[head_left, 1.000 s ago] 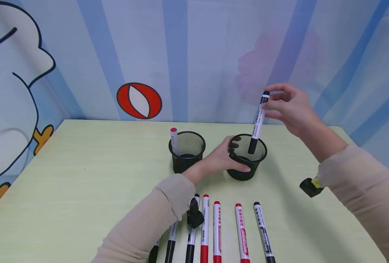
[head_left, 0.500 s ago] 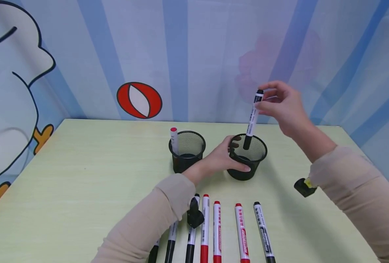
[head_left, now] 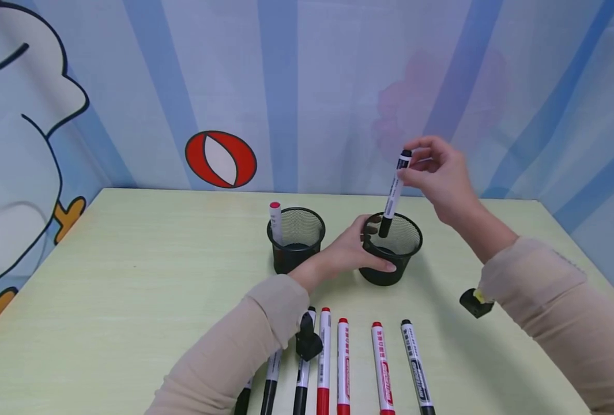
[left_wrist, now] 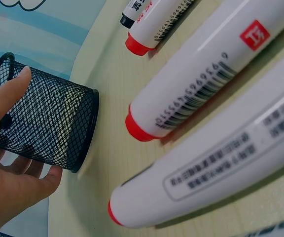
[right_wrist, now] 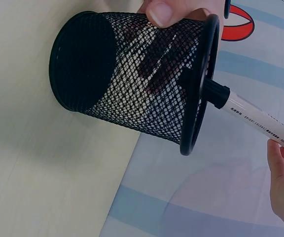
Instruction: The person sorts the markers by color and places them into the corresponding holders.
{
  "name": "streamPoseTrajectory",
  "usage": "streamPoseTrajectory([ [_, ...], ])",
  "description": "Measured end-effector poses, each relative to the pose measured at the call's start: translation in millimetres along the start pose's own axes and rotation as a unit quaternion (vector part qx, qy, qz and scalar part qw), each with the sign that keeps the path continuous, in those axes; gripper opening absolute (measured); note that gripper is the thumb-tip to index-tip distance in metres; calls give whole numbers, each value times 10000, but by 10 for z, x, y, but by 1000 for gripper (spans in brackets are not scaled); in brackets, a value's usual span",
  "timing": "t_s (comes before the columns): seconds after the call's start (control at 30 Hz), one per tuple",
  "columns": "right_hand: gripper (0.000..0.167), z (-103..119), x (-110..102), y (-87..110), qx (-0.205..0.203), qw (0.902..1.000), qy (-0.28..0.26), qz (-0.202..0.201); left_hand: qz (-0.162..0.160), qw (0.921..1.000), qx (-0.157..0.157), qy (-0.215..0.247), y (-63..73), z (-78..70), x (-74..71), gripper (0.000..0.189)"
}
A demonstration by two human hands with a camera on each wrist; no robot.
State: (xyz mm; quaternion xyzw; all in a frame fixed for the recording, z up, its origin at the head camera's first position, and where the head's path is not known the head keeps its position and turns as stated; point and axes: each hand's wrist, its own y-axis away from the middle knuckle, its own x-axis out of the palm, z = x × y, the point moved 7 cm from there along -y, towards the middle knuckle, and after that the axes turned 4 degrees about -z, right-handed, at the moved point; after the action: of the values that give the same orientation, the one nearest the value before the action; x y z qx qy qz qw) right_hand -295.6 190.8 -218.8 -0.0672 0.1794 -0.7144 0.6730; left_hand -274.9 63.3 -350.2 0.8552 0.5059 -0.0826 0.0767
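My right hand (head_left: 439,178) pinches a black-and-white marker (head_left: 394,193) near its upper end. The marker leans slightly, its black capped end inside the mouth of the right mesh pen holder (right_wrist: 147,79). In the right wrist view, that cap (right_wrist: 216,94) crosses the holder's rim. My left hand (head_left: 350,249) grips the same holder around its side, thumb in front and fingers behind; the left wrist view shows the hand (left_wrist: 14,163) against the black mesh. To the left stands a second mesh pen holder (head_left: 296,262) with one red-ended marker (head_left: 275,223) upright in it.
Several markers lie in a row at the table's front, among them a red one (head_left: 381,366), another red one (head_left: 343,363) and a black one (head_left: 415,363). My left sleeve (head_left: 234,351) covers part of the row. A patterned backdrop (head_left: 327,104) rises behind the table (head_left: 156,276).
My right hand has moved left, then slightly down, bringing the marker's lower end further left within the right holder's mouth. The left hand keeps its grip on the holder in the same place.
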Motion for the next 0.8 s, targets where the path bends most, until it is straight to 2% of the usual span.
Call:
streamPoseTrajectory([
  [0.23,33,-31,2,30,-339,9973,642,-144,-30,10000,-42,22,6,10,-4,93],
  [0.37,32,-53,20,60,-474,9955,812,-89,-34,10000,-78,35,13,17,-3,94],
  [0.8,30,-166,91,183,-781,9940,752,147,-59,9999,-102,49,2,20,-7,94],
])
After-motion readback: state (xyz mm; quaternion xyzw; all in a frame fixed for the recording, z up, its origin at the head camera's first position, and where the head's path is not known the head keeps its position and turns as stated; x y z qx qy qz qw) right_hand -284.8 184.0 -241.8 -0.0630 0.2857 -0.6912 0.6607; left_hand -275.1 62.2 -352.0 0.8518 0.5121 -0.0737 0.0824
